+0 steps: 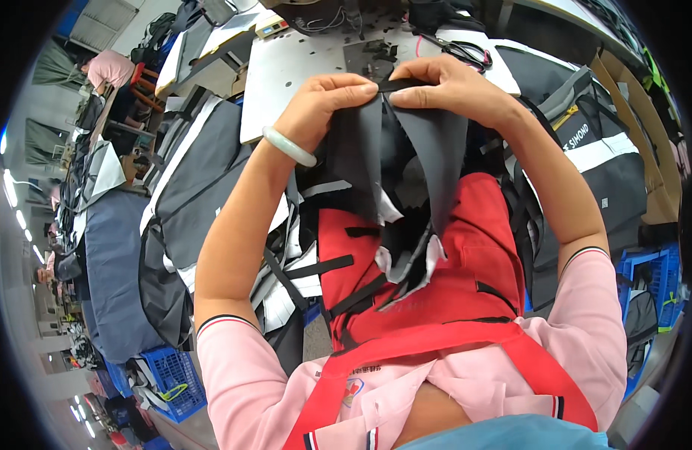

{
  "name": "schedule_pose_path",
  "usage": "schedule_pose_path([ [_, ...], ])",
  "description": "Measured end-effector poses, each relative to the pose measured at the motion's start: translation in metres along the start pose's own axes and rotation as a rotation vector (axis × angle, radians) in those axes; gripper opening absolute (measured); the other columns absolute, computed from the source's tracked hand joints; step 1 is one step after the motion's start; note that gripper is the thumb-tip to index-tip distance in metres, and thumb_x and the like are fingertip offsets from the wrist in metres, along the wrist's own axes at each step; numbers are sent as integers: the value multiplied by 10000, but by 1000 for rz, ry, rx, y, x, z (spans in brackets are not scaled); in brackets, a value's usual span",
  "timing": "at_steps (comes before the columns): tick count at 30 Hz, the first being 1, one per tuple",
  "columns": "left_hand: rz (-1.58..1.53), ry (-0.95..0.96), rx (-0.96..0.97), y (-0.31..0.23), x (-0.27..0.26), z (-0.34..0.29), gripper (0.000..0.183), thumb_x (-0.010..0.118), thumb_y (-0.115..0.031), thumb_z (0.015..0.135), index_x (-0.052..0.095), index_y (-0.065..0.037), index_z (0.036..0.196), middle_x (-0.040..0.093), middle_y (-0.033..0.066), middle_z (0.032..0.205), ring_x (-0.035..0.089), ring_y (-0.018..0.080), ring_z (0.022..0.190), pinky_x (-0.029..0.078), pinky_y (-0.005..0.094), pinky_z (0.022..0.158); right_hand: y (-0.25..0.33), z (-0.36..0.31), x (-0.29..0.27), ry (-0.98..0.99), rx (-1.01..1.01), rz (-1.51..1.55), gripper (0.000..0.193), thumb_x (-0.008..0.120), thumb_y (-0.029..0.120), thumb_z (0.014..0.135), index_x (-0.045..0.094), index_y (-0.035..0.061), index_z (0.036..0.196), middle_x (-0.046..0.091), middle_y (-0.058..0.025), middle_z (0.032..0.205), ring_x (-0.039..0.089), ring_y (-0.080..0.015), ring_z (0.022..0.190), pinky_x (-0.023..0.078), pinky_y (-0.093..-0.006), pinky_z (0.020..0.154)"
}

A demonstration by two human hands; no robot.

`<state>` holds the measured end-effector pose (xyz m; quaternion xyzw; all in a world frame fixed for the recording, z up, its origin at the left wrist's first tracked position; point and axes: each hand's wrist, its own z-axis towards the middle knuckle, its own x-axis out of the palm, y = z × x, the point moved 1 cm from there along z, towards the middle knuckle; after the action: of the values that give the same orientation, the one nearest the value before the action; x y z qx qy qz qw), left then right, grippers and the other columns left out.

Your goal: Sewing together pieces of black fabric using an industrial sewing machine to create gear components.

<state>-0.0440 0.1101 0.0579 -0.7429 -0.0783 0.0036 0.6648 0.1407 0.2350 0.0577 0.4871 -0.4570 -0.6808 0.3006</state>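
Between my hands hangs a dark grey fabric piece (430,150), its two long panels dropping toward my lap, with white-backed edges showing at the lower ends. A short black strip (403,85) runs along its top edge. My left hand (332,99) pinches the top left corner between thumb and fingers; a pale bangle (289,146) circles that wrist. On the other side, my right hand (452,91) is closed on the top right part, its thumb along the near side. The fabric hangs in front of my red apron (424,300).
Ahead stands a white worktable (286,82) scattered with dark scraps, and dark-handled scissors (469,52) lie on it. Grey fabric stacks (203,172) flank me. A cardboard box (649,142) is at right. Blue crates (173,382) stand low on both sides. A person (112,71) sits far left.
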Motion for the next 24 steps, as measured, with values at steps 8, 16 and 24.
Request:
schedule_pose_path([
  [8, -25, -110, 21, 11, -27, 64, 210, 687, -133, 865, 685, 24, 1005, 696, 80, 855, 664, 124, 725, 537, 231, 640, -41, 49, -24, -60, 87, 227, 312, 696, 253, 861, 669, 9, 1054, 665, -3, 902, 593, -68, 813, 467, -213, 755],
  [16, -157, -166, 19, 27, -55, 115, 253, 671, -103, 869, 650, 63, 1059, 692, 128, 958, 671, 182, 826, 544, 278, 774, -66, 90, -35, -179, 43, 111, 288, 683, 239, 871, 660, 6, 1038, 658, -1, 857, 599, -64, 740, 484, -201, 680],
  [24, -194, -162, 40, 38, -64, 126, 239, 649, -113, 885, 641, 63, 1048, 687, 132, 968, 669, 191, 821, 542, 281, 783, -84, 107, -35, -165, 102, 202, 430, 728, 282, 833, 647, -26, 1122, 675, -54, 959, 616, -119, 875, 482, -243, 800],
])
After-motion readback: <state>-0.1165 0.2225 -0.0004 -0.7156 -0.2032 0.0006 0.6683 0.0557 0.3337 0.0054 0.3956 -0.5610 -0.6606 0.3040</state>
